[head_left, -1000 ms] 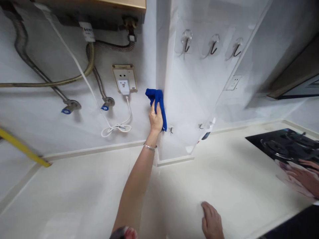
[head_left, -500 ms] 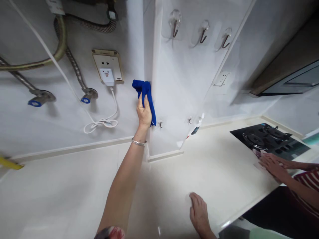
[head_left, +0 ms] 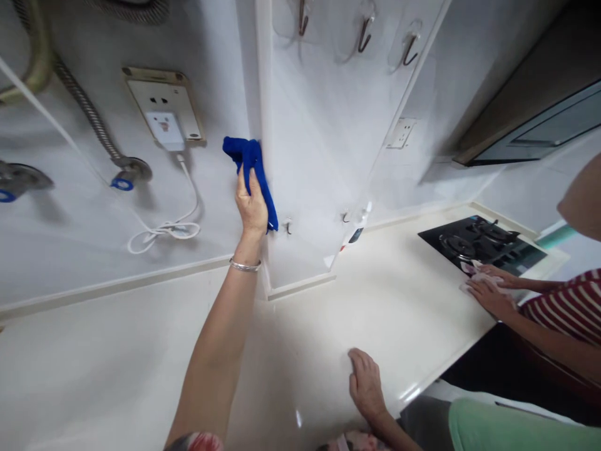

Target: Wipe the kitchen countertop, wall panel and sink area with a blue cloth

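Observation:
My left hand (head_left: 252, 203), with a silver bangle at the wrist, grips a folded blue cloth (head_left: 248, 150). It presses the cloth into the inner corner where the wall meets a projecting white pillar (head_left: 319, 150). My right hand (head_left: 366, 383) rests on the pale countertop (head_left: 300, 344) in front of the pillar, fingers loosely bent and holding nothing. Left of the cloth, a wall socket (head_left: 164, 106) carries a white plug (head_left: 165, 130) with its cable looped below.
Metal hoses and a valve with a blue ring (head_left: 123, 183) line the left wall. Hooks (head_left: 364, 34) stick to the pillar, and a white bottle (head_left: 357, 232) stands behind it. At right, a co-worker in a striped top holds a cloth (head_left: 483, 279) beside the gas stove (head_left: 479, 241).
The view has turned right, showing more of the co-worker and a green garment at lower right. My left hand keeps the blue cloth in the corner; my right hand stays on the countertop.

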`<control>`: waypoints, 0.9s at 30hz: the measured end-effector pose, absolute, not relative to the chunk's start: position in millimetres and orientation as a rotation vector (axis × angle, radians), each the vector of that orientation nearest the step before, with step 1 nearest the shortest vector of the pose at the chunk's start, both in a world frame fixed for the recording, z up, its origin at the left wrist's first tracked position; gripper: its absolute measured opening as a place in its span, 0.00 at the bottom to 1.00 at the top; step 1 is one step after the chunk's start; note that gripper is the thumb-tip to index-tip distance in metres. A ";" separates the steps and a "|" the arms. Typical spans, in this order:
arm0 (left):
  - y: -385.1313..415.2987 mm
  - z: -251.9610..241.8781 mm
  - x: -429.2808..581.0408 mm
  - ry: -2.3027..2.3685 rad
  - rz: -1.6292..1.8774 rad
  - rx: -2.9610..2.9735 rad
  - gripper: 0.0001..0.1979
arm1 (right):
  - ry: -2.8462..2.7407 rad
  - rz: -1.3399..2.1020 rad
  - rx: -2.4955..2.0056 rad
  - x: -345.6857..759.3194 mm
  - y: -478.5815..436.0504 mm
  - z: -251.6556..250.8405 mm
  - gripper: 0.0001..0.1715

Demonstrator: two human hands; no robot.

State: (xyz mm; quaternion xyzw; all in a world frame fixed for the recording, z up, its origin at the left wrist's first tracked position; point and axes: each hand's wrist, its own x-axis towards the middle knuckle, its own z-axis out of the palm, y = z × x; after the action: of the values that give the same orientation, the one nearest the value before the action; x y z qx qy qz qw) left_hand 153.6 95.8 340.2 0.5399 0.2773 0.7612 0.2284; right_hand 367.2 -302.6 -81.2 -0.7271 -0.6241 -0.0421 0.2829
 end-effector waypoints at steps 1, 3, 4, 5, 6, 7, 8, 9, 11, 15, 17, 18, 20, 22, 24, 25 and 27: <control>97.4 339.3 153.8 0.769 2.095 1.495 0.36 | -1.669 -0.104 -1.949 366.6 -302.1 -79.9 0.34; 99.5 337.9 154.3 0.778 2.099 1.505 0.34 | -1.663 -0.097 -1.947 366.3 -301.3 -78.8 0.35; 99.9 337.4 154.5 0.776 2.100 1.510 0.34 | -1.658 -0.101 -1.947 366.3 -301.1 -78.9 0.36; 99.9 337.0 154.6 0.771 2.103 1.510 0.33 | -1.654 -0.105 -1.947 366.3 -301.0 -79.2 0.36; 99.5 336.6 154.6 0.766 2.105 1.507 0.33 | -1.652 -0.111 -1.947 366.4 -301.0 -79.6 0.36; 99.0 336.3 154.5 0.764 2.106 1.503 0.33 | -1.652 -0.116 -1.945 366.4 -301.0 -80.0 0.36; 98.4 335.9 154.4 0.766 2.105 1.501 0.33 | -1.655 -0.120 -1.942 366.4 -301.1 -80.5 0.36; 97.9 335.5 154.4 0.770 2.101 1.502 0.32 | -1.656 -0.125 -1.940 366.5 -301.1 -81.0 0.36; 97.7 334.2 154.3 0.782 2.089 1.509 0.32 | -1.663 -0.135 -1.935 367.0 -301.1 -81.5 0.35; 101.1 329.6 154.9 0.798 2.073 1.502 0.32 | -1.677 -0.123 -1.925 368.8 -301.5 -79.7 0.36; 103.4 326.5 155.4 0.795 2.085 1.472 0.33 | -1.678 -0.097 -1.937 369.1 -302.3 -77.9 0.35; 104.2 325.0 155.6 0.791 2.086 1.459 0.33 | -1.676 -0.085 -1.945 368.9 -302.8 -77.2 0.34; 105.1 322.5 155.8 0.788 2.078 1.442 0.33 | -1.673 -0.066 -1.956 368.3 -303.6 -76.8 0.34; 104.8 321.1 155.8 0.793 2.074 1.432 0.34 | -1.671 -0.063 -1.962 367.8 -304.1 -78.0 0.34; 103.9 320.7 155.7 0.807 2.073 1.426 0.33 | -1.673 -0.070 -1.963 368.0 -304.1 -80.2 0.34; 103.3 320.8 155.7 0.814 2.071 1.428 0.33 | -1.676 -0.077 -1.961 368.4 -303.9 -81.3 0.34; 101.8 321.4 155.5 0.817 2.067 1.436 0.32 | -1.679 -0.093 -1.959 369.2 -303.5 -82.9 0.34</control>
State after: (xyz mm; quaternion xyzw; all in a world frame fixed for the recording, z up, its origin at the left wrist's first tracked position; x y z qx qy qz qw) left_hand 155.5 101.8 321.4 0.5261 0.2995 0.7572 0.2454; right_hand 369.2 -303.5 -82.9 -0.7293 -0.6250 -0.0347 0.2762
